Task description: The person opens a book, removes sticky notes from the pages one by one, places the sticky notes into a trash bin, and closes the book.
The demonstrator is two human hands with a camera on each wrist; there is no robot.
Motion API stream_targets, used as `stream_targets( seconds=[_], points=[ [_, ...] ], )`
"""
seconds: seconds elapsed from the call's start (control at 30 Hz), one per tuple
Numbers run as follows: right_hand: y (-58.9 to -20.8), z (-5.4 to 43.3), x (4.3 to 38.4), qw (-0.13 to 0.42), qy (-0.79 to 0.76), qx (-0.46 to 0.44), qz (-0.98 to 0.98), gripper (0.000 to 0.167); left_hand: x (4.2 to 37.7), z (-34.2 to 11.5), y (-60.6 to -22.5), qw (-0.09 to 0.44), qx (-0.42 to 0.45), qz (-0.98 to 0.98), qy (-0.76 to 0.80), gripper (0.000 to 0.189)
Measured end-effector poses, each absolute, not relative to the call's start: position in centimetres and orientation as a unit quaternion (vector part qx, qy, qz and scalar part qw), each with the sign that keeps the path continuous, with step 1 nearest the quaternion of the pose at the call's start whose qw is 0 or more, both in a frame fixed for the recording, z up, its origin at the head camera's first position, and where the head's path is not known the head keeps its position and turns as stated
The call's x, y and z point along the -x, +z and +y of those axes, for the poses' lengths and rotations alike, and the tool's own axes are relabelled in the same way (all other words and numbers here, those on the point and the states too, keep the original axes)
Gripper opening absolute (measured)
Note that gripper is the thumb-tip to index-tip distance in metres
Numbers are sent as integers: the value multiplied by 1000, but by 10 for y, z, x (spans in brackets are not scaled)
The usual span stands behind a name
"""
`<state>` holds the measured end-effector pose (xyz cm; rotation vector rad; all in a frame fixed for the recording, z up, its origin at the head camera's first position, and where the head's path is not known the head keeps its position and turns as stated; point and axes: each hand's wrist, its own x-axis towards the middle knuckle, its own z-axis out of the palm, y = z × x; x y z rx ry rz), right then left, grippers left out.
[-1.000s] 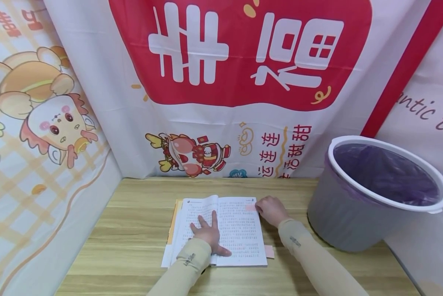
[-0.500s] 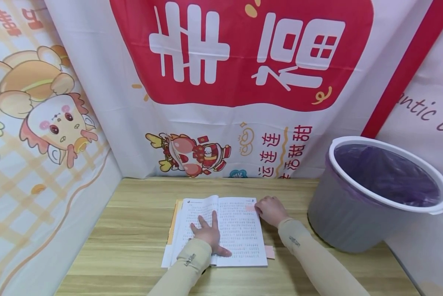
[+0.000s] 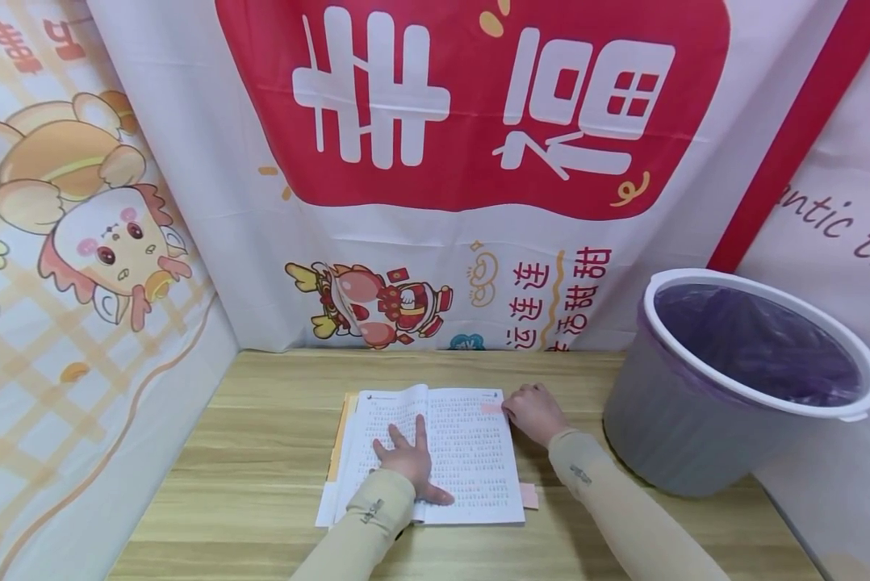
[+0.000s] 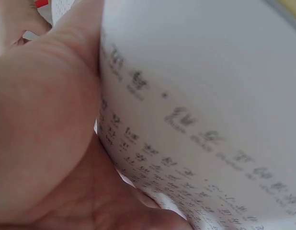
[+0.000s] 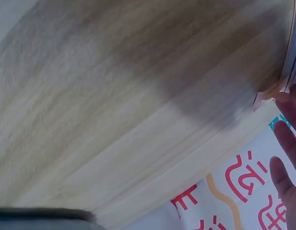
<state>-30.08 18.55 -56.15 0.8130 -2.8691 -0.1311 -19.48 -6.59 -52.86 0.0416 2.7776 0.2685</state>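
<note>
An open book (image 3: 474, 452) with printed pages lies on the wooden table. My left hand (image 3: 408, 464) presses on it near the spine, fingers spread; in the left wrist view the palm (image 4: 42, 124) is against the printed page (image 4: 210, 86). At the right page's upper edge, my right hand (image 3: 537, 415) has bent fingers and pinches the end of a pink sticky note (image 3: 491, 408). The right wrist view has the fingertips (image 5: 284, 132) beside the book's edge (image 5: 291, 52), the pinch partly cut off. Another pink sticky note (image 3: 529, 495) sticks out lower down.
A grey trash bin (image 3: 685, 428) with a purple liner stands on the right. An orange cover edge (image 3: 339, 444) and a white slip (image 3: 327, 503) show at the book's left. Printed cloth (image 3: 261, 266) hangs behind the table (image 3: 239, 476).
</note>
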Motion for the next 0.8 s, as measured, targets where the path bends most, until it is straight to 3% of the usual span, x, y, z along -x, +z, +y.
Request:
stream_targets(
  seconds=[0.23, 0.4, 0.6, 0.8],
  points=[
    [-555, 191, 301, 114, -7, -258, -960, 4, 194, -66, -529, 176, -15, 980, 95, 144],
    [-548, 193, 303, 170, 95, -216, -957, 5, 193, -66, -527, 176, -31, 981, 78, 143],
    [-511, 191, 286, 183, 208, -167, -946, 15, 192, -65, -527, 183, -17, 979, 93, 144],
    [-455, 195, 255, 309, 221, -200, -903, 16, 193, -65, -527, 180, -25, 980, 82, 144]
  ],
)
